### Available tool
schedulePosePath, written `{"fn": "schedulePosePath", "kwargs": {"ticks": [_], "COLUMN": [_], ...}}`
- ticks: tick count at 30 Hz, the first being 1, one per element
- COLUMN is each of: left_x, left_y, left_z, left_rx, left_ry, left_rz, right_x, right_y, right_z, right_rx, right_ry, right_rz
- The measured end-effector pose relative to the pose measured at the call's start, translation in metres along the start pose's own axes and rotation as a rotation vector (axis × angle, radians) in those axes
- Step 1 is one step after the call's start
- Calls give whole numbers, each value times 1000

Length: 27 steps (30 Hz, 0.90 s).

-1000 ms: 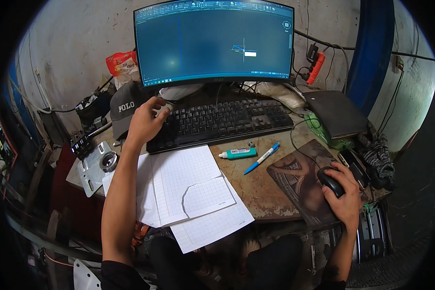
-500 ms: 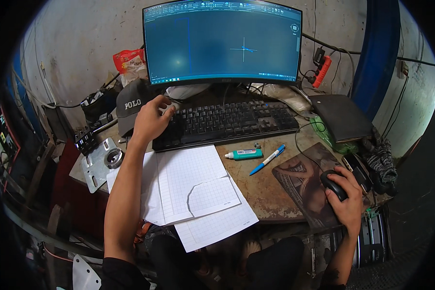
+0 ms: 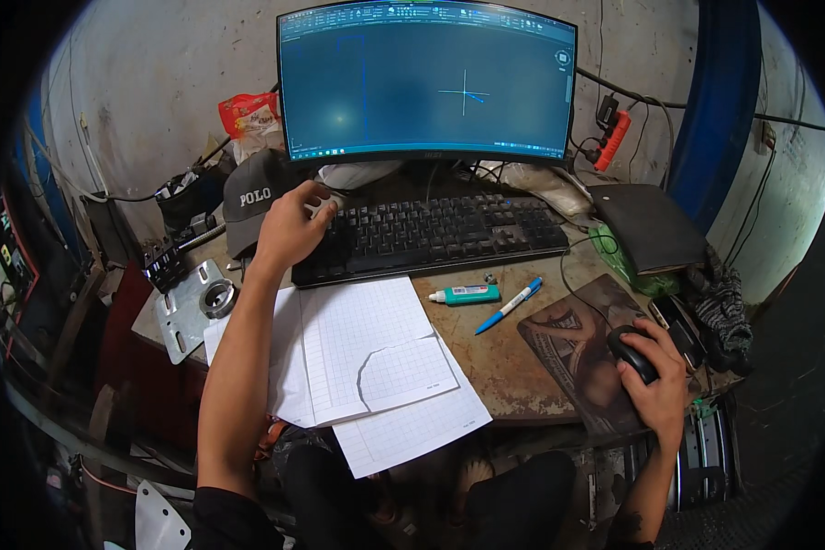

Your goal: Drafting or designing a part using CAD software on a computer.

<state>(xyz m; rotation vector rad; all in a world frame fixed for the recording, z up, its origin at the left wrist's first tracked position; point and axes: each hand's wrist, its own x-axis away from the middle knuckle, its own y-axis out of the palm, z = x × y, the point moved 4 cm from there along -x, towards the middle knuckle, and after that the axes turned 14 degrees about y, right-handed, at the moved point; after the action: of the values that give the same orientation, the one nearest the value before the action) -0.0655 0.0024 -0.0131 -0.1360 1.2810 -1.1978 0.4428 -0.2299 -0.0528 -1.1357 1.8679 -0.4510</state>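
Note:
My left hand [image 3: 295,223] rests at the left end of a black keyboard [image 3: 440,235], fingers bent but apart and holding nothing. Some of its fingertips are hidden behind the hand. My right hand [image 3: 658,374] is wrapped over a black computer mouse [image 3: 633,356], which sits on a dark printed mouse pad [image 3: 577,348]. Behind the keyboard stands a curved monitor [image 3: 412,73], showing a drawing program with a white crosshair beside a short blue line.
Gridded paper sheets [image 3: 376,312], one torn, lie before the keyboard. Right of them are a green correction pen [image 3: 467,293] and a blue-white pen [image 3: 509,306]. A cap [image 3: 252,202], tape roll [image 3: 218,298] and slotted metal plate [image 3: 181,321] are left; a black folder [image 3: 649,225] is right.
On the monitor, the short blue line now slants down to the right from the crosshair. My hands keep their places on the keyboard and mouse; the whole view has shifted slightly.

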Motion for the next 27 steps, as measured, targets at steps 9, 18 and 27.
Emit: {"fn": "schedulePosePath", "kwargs": {"ticks": [9, 18, 27], "left_x": [7, 17, 17], "left_y": [19, 49, 50], "left_z": [43, 61, 64], "left_rx": [86, 33, -188], "left_ry": [360, 504, 558], "left_rz": [-262, -316, -161], "right_x": [0, -1, -1], "right_y": [0, 2, 1], "right_z": [2, 3, 1], "right_rx": [-10, 3, 1], "right_ry": [8, 4, -3], "right_rz": [-14, -12, -8]}}
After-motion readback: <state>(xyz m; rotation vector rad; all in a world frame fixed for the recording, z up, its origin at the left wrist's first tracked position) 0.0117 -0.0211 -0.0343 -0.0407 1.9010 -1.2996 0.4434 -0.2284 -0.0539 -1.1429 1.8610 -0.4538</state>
